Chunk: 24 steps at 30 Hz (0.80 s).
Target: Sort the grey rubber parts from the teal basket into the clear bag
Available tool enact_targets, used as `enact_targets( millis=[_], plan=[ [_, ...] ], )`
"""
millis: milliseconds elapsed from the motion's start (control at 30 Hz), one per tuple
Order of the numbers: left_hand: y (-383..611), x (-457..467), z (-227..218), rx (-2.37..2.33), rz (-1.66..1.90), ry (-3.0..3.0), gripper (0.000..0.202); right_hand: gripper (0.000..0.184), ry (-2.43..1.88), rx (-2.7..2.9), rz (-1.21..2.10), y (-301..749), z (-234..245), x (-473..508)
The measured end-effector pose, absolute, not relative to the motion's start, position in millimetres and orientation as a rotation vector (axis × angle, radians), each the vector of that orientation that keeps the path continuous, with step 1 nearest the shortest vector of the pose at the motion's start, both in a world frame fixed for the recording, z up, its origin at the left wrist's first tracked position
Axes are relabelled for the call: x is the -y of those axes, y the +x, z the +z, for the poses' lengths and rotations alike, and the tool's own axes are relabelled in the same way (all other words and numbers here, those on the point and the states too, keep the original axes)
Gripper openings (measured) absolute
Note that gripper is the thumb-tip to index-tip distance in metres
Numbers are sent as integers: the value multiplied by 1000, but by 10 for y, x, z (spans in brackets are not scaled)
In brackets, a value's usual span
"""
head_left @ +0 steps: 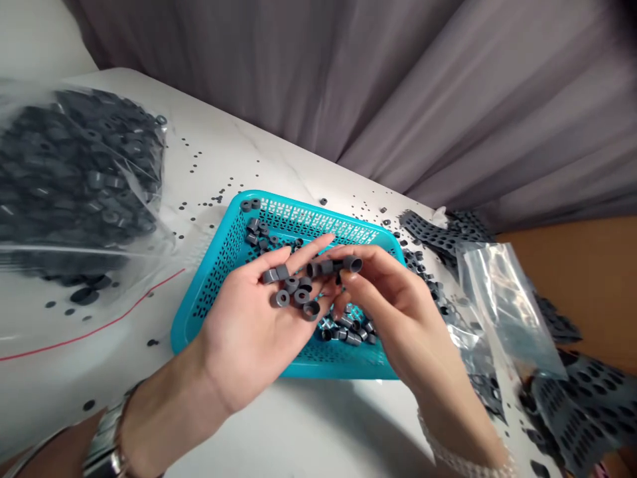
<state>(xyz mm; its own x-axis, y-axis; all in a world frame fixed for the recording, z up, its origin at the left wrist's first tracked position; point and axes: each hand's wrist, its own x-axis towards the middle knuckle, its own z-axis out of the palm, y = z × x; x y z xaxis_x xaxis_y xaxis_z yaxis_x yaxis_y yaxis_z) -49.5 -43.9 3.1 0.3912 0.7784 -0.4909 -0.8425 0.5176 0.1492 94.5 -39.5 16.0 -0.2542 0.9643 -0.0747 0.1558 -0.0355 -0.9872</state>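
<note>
We held loose grey rings [293, 293] on the open, upturned palm of the left hand [243, 325] above the teal basket [192, 318], while the nearly closed fingers [371, 273] of the right hand [393, 309] pinched a short row of rings [333, 267] over the basket's middle.

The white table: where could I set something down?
Bare table lies below the teal basket, between left forearm and right forearm. Crowded: right of the basket, with perforated dark sheets, and left, under a bag of gray rings.
</note>
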Motion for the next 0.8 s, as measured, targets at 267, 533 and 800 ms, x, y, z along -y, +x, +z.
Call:
enact_targets(
  millis=[267, 533, 800],
  plan=[
    [-508, 434, 26, -567, 1065, -103, 46, 17, -1043, 1030, 1682, 956, 118, 380],
    [-524, 445, -23, -527, 1086, -116, 45, 12, -1086, 939, 1660, 914, 78, 360],
    [-531, 441, -45, -499, 1102, -95, 46, 9, -1017, 886, 1721, 916, 96, 364]
  ],
)
